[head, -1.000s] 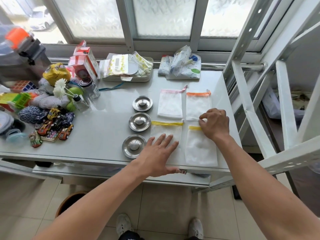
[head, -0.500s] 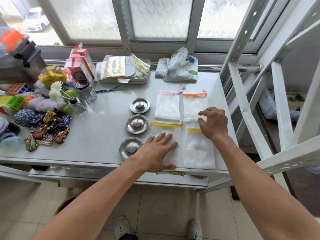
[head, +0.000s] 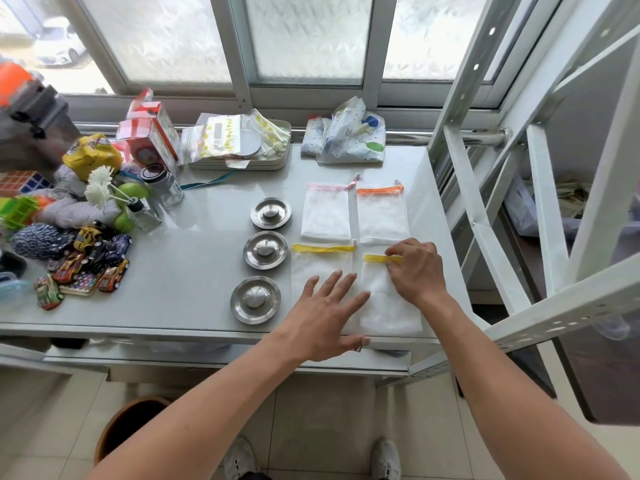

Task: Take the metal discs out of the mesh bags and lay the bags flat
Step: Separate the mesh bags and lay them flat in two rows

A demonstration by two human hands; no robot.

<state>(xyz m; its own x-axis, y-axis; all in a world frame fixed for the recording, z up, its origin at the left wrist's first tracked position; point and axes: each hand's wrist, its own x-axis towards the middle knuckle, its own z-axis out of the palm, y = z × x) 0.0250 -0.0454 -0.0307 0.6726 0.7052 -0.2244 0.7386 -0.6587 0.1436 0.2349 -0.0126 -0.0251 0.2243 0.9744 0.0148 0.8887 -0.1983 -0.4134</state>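
Three metal discs stand in a column on the steel table (head: pixel 194 271): far disc (head: pixel 270 213), middle disc (head: pixel 265 250), near disc (head: pixel 255 299). Right of them four white mesh bags lie flat in a two-by-two block: a pink-trimmed bag (head: pixel 325 213), an orange-trimmed bag (head: pixel 381 214), a near-left yellow-trimmed bag (head: pixel 320 263) and a near-right yellow-trimmed bag (head: pixel 388 310). My left hand (head: pixel 330 311) rests flat, fingers spread, on the near-left bag. My right hand (head: pixel 415 268) pinches the yellow band of the near-right bag.
Toy cars (head: pixel 90 261), yarn, glass jars (head: pixel 162 185) and boxes crowd the table's left side. A tray of zip bags (head: pixel 242 143) and a cloth bundle (head: pixel 346 140) sit at the back. A white metal frame (head: pixel 485 237) borders the right edge. A brown bin (head: pixel 128 424) stands below.
My right hand's fingertips moved from the gap under the orange-trimmed bag onto the near-right bag's yellow band. My left hand stayed flat on the near-left bag.
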